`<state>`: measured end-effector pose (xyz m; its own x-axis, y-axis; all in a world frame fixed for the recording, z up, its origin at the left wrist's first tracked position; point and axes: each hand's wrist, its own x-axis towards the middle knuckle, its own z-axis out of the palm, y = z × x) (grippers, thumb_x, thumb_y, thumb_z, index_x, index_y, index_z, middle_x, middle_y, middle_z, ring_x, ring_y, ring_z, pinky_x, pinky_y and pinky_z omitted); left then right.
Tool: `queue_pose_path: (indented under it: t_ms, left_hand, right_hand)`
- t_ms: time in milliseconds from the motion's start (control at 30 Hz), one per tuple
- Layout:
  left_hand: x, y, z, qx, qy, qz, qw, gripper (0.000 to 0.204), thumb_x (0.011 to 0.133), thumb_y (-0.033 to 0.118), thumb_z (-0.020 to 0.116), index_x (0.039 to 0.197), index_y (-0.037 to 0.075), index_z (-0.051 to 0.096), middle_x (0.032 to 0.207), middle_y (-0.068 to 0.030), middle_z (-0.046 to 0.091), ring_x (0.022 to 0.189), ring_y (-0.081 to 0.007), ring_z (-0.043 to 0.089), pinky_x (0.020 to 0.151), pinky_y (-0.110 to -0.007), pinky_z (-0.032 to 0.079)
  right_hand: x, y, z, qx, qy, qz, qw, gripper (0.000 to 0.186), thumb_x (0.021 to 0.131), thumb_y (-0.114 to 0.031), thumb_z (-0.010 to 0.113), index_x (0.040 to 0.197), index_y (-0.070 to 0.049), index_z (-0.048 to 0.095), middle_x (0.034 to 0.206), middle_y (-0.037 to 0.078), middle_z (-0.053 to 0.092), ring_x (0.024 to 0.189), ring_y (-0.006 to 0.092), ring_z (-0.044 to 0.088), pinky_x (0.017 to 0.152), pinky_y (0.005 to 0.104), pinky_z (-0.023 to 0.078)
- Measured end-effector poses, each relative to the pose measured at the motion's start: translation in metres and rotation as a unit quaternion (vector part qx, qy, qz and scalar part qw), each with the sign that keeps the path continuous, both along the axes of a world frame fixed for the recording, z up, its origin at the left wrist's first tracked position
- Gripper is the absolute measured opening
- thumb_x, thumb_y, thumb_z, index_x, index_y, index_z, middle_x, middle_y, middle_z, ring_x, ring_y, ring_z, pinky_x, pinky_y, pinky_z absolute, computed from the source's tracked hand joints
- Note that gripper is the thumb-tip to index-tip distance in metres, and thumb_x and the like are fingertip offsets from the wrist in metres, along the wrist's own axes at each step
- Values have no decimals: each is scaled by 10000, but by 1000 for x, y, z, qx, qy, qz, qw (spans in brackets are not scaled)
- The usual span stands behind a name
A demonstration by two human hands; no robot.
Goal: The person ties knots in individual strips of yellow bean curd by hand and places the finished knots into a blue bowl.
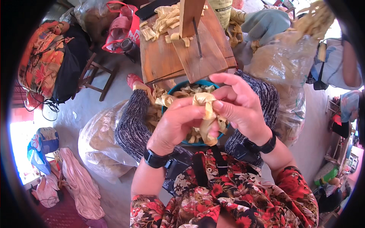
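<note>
A pale yellow folded strip (pixel 204 98) that looks like dried plant leaf is held between my two hands, above a teal basin (pixel 203 82). My left hand (pixel 172 122) pinches its looped upper end from the left, thumb and fingers pressed together. From the right, my right hand (pixel 243 110) grips the same strip between thumb and fingers, its index finger raised and bent. The strip's lower part hangs down towards the basin, partly hidden by my fingers. More pale strips and folded pieces fill the basin between my knees.
Beyond the basin stands a wooden board (pixel 157 60) with an upright post (pixel 190 17), a thin rod (pixel 197 38) and several folded pieces (pixel 167 19). Clear plastic bags stand at left (pixel 102 142) and right (pixel 279 68). A wooden stool (pixel 102 78) is far left; another person (pixel 336 66) sits right.
</note>
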<state>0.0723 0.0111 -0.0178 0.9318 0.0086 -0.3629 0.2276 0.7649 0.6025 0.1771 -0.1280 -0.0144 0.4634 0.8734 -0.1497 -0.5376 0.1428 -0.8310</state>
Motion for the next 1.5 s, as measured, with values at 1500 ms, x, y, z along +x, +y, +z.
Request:
queue_pose_path:
  t_ms: [1500]
  left_hand:
    - [58,43,-6,610,71,135,778,198,777,222,650,805,26,632,641,-69,617,580,-91,561,534,-252,436]
  right_hand:
    - [82,44,-19,-113,-601,-93,785,73,809,-91,550,830,-47,495,611,113,542,546,281,570,483,343,425]
